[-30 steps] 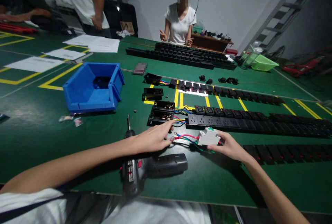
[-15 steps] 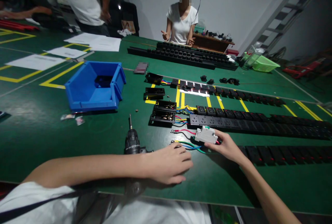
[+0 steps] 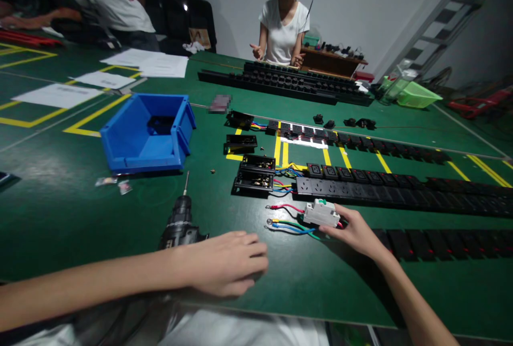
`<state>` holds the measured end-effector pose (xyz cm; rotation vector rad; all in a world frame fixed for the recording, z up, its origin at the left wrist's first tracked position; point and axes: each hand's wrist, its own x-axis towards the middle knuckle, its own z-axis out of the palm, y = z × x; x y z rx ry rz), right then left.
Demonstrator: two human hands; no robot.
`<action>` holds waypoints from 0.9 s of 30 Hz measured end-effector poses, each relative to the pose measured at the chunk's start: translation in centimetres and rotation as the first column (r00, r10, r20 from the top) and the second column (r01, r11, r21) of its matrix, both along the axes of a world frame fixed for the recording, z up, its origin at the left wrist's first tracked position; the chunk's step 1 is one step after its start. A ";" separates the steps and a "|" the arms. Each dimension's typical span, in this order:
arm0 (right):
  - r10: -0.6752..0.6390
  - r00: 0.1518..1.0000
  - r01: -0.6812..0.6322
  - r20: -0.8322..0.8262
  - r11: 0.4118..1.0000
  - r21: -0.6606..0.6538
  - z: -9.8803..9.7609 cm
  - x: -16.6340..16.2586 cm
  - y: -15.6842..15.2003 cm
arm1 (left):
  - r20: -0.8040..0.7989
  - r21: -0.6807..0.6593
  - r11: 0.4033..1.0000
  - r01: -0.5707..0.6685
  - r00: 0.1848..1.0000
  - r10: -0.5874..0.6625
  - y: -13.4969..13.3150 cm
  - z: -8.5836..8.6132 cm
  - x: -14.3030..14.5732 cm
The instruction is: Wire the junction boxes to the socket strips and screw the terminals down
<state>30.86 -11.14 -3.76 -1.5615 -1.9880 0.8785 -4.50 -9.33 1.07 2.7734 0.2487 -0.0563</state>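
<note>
My left hand (image 3: 224,263) lies near the table's front edge, fingers curled over the handle of a black cordless screwdriver (image 3: 179,224) whose bit points away from me. My right hand (image 3: 355,235) grips the right end of a white circuit breaker (image 3: 320,212) resting on the green table (image 3: 60,212). Red, green, blue and yellow wires (image 3: 286,223) with ring ends trail left from the breaker. Just beyond them sit black open socket housings (image 3: 254,174) joined to a long black power strip (image 3: 385,191).
A blue bin (image 3: 146,135) stands at left, with small packets (image 3: 114,184) in front of it. More black strips run across the right and far side. Papers (image 3: 56,94) lie at far left. A person in white stands across the table; other people are at back left.
My left hand left the wire ends, came back to the screwdriver and closed on its handle; the tool swung left. My right hand set the breaker lower on the table.
</note>
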 end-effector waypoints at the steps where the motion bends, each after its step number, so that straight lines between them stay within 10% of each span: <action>1: 0.001 1.000 -0.001 -0.001 1.000 0.000 -0.1 0.0 0.0 | -0.005 -0.016 1.000 -0.013 1.000 0.013 0.0 0.0 -0.5; 15: 0.028 1.000 -0.028 -0.007 1.000 -0.013 -0.2 -0.2 0.1 | 0.025 -0.089 0.994 -0.069 0.997 0.071 2.8 0.9 -1.4; 22: 0.024 1.000 -0.024 0.012 1.000 0.016 -0.4 -0.4 -0.2 | 0.217 0.233 0.856 -0.462 0.882 0.417 15.4 1.9 -1.2; 27: 0.019 1.000 -0.020 0.022 1.000 0.024 -0.5 -0.7 -0.3 | 0.117 0.227 0.787 -0.574 0.818 0.563 24.3 -0.1 -1.3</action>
